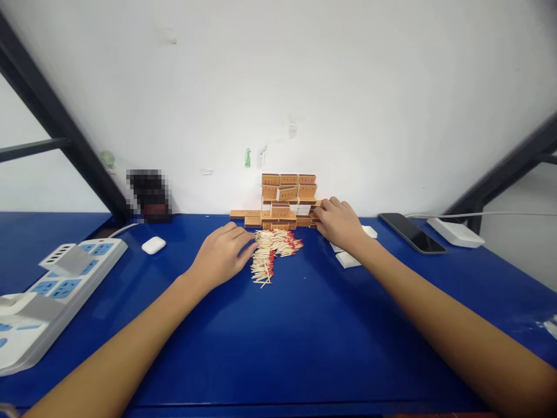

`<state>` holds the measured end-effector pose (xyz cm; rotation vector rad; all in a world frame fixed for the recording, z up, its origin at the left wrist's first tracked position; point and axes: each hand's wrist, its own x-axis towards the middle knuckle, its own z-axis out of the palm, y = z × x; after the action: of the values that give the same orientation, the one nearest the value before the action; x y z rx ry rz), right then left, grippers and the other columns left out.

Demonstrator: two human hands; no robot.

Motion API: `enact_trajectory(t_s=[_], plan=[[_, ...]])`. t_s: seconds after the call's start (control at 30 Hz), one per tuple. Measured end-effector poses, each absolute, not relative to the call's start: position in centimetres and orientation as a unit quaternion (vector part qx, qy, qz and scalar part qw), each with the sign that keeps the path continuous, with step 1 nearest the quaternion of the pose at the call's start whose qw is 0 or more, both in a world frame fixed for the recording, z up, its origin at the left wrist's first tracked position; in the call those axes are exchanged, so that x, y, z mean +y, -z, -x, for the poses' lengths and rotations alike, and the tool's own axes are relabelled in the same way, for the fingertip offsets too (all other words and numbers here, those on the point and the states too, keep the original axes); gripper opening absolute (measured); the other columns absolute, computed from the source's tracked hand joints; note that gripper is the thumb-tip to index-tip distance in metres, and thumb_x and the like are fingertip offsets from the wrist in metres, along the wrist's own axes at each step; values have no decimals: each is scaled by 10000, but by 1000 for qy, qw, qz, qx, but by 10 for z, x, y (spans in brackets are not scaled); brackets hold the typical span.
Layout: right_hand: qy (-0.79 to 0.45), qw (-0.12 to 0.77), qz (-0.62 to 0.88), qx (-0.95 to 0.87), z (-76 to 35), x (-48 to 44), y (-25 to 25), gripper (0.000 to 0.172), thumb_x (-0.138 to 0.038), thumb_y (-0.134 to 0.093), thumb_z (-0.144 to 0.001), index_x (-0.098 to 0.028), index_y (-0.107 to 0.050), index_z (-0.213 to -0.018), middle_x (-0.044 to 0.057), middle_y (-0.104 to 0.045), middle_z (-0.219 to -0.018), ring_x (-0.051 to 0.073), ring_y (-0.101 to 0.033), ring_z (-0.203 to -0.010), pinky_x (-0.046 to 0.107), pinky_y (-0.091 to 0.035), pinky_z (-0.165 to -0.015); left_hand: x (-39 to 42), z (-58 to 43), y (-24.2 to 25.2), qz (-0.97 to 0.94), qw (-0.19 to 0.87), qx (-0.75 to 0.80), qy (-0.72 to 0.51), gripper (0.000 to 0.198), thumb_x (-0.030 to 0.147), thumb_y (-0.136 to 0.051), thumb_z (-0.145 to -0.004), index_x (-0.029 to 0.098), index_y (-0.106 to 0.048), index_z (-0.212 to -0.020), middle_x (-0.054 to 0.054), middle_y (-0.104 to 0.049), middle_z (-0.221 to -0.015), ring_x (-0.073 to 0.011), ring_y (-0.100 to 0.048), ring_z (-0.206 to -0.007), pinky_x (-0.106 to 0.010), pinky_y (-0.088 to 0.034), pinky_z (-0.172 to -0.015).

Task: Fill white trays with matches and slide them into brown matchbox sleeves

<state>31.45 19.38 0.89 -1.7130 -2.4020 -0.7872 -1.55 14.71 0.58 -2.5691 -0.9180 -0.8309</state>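
Observation:
A stack of orange-brown matchboxes stands against the wall, some showing white ends. In front of it lies a loose pile of wooden matches with red heads. At the left edge of that pile is my left hand, thumb and fingers apart and nothing visible between them. My right hand reaches to the right side of the stack, its fingers closed on a matchbox that they partly hide. White inner trays or papers lie below the right wrist, partly covered by it.
On the left are a white power strip with blue sockets and a white earbud case. A black phone and a white flat box lie at right. Dark metal frame bars flank the blue table.

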Motion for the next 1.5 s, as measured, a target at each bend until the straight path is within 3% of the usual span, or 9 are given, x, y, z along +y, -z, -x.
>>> enact_trajectory(t_s=[0.2,0.37,0.57,0.83,1.03,1.17,1.3,1.5], plan=[[279,35,537,-796,-317,193,-17,218,-161,-527,-993,-110,-738,-976,193,-711,-985,320,-541,-983,388,-354,-743,149,17,-5,889,161,-314,290,207,305,-586,-1043,165,-738,-1030,-75,-769,-928,-235,-659,-854,-390,-565,-792],[300,59,505,-807,-303,141,-22,192,-187,-549,-1003,-115,-726,-1014,170,-691,-1019,310,-535,-1015,386,-365,-774,141,11,-7,885,137,-304,325,214,318,-596,-1038,154,-734,-1037,-72,-768,-914,-227,-657,-847,-386,-568,-800],[281,105,401,-866,-270,68,-2,201,-167,-528,-1036,-172,-724,-990,90,-687,-879,252,-523,-839,376,-336,-720,125,-3,-7,905,98,-257,324,216,346,-603,-1036,175,-736,-1046,-53,-760,-903,-218,-630,-838,-379,-556,-799],[266,81,475,-835,-296,105,-16,277,-203,-472,-1055,-173,-738,-986,143,-707,-946,299,-555,-941,404,-372,-759,132,2,-4,903,89,-276,317,227,328,-567,-1045,186,-743,-1021,-51,-763,-886,-217,-632,-832,-383,-555,-783],[231,39,471,-850,-298,97,-8,160,-226,-596,-999,-171,-730,-930,118,-709,-917,288,-589,-905,388,-382,-748,133,2,-5,904,93,-277,311,248,331,-551,-1053,188,-748,-1007,-57,-763,-885,-220,-642,-837,-388,-559,-800],[165,87,545,-817,-330,107,-21,126,-284,-672,-957,-180,-731,-996,115,-736,-996,288,-642,-964,373,-439,-777,133,3,-5,904,101,-273,315,236,325,-564,-1048,182,-746,-998,-52,-758,-866,-220,-634,-833,-380,-556,-783],[33,72,606,-791,-365,114,-31,125,-341,-755,-862,-229,-736,-913,48,-748,-890,229,-672,-775,326,-449,-662,133,3,-5,904,100,-274,312,242,332,-558,-1053,188,-747,-1008,-52,-766,-889,-222,-644,-845,-388,-561,-791],[55,88,616,-780,-370,117,-22,158,-346,-665,-926,-220,-734,-991,70,-720,-976,213,-659,-733,336,-464,-673,133,3,-5,905,103,-274,309,251,332,-553,-1053,183,-749,-1007,-55,-763,-876,-222,-641,-842,-388,-562,-781]])
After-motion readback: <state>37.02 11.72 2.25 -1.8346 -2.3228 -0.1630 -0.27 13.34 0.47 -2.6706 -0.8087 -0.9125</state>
